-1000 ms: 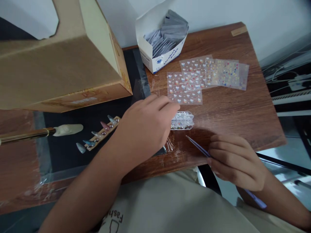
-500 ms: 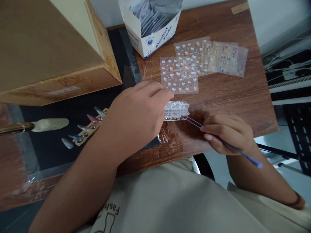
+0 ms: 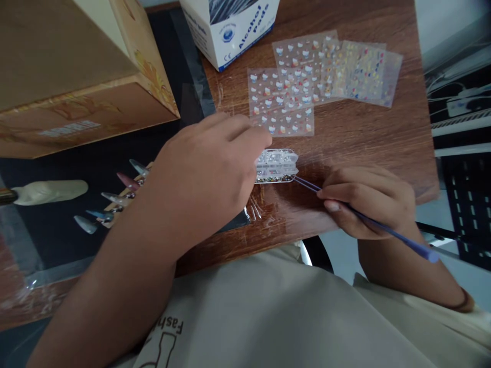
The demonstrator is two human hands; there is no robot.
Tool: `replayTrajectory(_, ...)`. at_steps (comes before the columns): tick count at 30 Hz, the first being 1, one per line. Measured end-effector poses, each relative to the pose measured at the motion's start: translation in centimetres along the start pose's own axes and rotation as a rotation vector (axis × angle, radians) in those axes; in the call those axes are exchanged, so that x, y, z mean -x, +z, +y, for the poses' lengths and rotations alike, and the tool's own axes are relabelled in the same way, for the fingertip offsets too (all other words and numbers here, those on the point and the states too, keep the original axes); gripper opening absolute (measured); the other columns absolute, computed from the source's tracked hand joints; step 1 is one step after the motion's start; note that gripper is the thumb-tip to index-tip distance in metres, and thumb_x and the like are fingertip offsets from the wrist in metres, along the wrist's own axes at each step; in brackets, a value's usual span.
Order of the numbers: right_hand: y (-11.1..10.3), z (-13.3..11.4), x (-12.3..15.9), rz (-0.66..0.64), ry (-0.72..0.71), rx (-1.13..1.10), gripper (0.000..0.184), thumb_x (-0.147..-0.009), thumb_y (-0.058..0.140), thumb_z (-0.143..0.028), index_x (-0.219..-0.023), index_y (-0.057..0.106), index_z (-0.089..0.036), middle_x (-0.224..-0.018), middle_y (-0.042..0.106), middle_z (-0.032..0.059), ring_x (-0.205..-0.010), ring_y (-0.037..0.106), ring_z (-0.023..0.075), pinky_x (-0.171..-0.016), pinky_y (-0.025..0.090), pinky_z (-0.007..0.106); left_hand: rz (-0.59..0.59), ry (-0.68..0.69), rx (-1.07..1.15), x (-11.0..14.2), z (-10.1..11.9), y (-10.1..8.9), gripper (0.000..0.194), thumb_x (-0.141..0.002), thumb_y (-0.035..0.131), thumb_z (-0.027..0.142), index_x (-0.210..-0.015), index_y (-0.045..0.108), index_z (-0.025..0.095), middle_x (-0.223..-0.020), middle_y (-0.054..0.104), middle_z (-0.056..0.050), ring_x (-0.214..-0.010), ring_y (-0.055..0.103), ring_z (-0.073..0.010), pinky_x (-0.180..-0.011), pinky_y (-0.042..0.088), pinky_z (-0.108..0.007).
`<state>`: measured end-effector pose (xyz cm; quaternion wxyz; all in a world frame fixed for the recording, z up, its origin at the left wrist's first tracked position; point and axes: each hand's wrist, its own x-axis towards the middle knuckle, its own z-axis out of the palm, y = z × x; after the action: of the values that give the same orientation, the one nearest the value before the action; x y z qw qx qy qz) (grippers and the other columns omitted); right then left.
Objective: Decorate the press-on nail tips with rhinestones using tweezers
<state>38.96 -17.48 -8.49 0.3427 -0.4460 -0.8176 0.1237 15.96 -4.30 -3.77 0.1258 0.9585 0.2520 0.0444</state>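
Observation:
A small clear case of rhinestones [image 3: 276,166] lies on the wooden table, split into small compartments. My left hand [image 3: 210,163] is closed around its left end, hiding that part and most of the fingertips. Purple tweezers [image 3: 395,235] are pinched in my right hand [image 3: 370,202]. Their tips reach the case's lower right corner, by the row of small dark and gold stones. Whether a stone sits between the tips is too small to tell. Left of my left forearm, several coloured nail tips [image 3: 128,181] stand on a strip partly hidden by the arm.
Sticker sheets [image 3: 282,102] overlap beyond the case. An alcohol pads box [image 3: 245,36] stands open at the back. A large tan box [image 3: 92,115] rises at the left, near a pale practice finger [image 3: 53,192] on a black mat [image 3: 49,240].
The view has shifted, so most things sit higher and those at the left sit farther left. Both hands keep their holds, and the tweezer tips stay at the case's corner.

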Motion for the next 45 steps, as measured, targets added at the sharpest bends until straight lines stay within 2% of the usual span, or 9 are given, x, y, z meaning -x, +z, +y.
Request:
replayTrajectory(11,-0.79,-0.03,-0.64,-0.048,0.013,0.071,0.005,-0.092,0.056,-0.02,-0.09,0.059,-0.023,-0.072,0.064,0.0019,-0.064,0.064,0.0167,-0.058,0.053,0.03,-0.035,0.001,-0.016,-0.16,0.15,-0.1,0.025,-0.094,0.043,0.014,-0.109,0.064,0.016,-0.109,0.067,-0.009,-0.106,0.063,-0.0276,-0.089,0.053,-0.042)
replayTrajectory(18,-0.86,0.04,-0.66,-0.054,0.022,0.063,0.003,-0.092,0.056,-0.02,-0.091,0.059,-0.022,-0.074,0.062,0.0017,-0.065,0.064,0.0155,-0.059,0.053,0.028,-0.052,-0.024,-0.004,-0.25,0.09,-0.06,0.023,-0.097,0.045,0.02,-0.112,0.063,0.017,-0.111,0.067,-0.008,-0.109,0.063,-0.0295,-0.09,0.051,-0.042)
replayTrajectory(29,-0.57,0.27,-0.45,-0.02,0.001,0.07,0.002,-0.09,0.06,-0.021,-0.09,0.062,-0.019,-0.077,0.062,0.0012,-0.066,0.064,0.016,-0.059,0.053,0.029,-0.054,0.0,-0.017,-0.26,0.3,-0.21,0.021,-0.096,0.05,0.018,-0.112,0.063,0.014,-0.112,0.068,-0.011,-0.109,0.064,-0.0347,-0.089,0.054,-0.049)
replayTrajectory(39,-0.44,0.25,-0.76,-0.029,-0.006,0.002,0.003,-0.09,0.059,-0.015,-0.089,0.061,-0.016,-0.076,0.059,0.0024,-0.066,0.061,0.0139,-0.062,0.05,0.027,-0.02,0.016,-0.004,-0.18,0.25,0.0,0.026,-0.094,0.048,0.014,-0.114,0.064,0.012,-0.109,0.068,-0.01,-0.107,0.065,-0.0346,-0.089,0.054,-0.049)
replayTrajectory(45,-0.46,0.05,-0.9,-0.041,0.025,-0.011,0.003,-0.089,0.059,-0.014,-0.089,0.061,-0.016,-0.075,0.059,0.0026,-0.066,0.061,0.0138,-0.062,0.05,0.026,-0.053,0.006,-0.016,-0.33,0.31,-0.07,0.023,-0.096,0.047,0.017,-0.112,0.063,0.013,-0.11,0.067,-0.01,-0.11,0.064,-0.0342,-0.091,0.054,-0.05)
